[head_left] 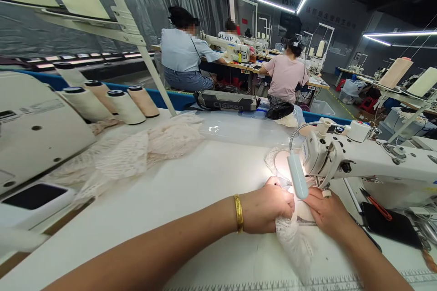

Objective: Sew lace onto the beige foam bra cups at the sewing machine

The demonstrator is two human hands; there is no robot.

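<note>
Closed around a piece of white lace fabric (294, 242), my left hand (273, 207) is just left of the sewing machine's needle area. A gold bangle (238, 213) circles that wrist. My right hand (326, 209) rests on the same work from the right, its fingers extended and close under the head of the white sewing machine (362, 157). A small lamp (298, 176) on a bent neck lights the spot and partly covers the fabric there. A pale rounded piece (282, 163) lies behind my left hand. The needle itself is hidden.
Lace fabric (136, 150) is heaped at the left, beside several thread cones (127, 107). At right lie orange-handled snips (377, 204) on a black phone (392, 225). A ruler strip (266, 285) runs along the front edge. Other people (189, 54) sit at machines beyond.
</note>
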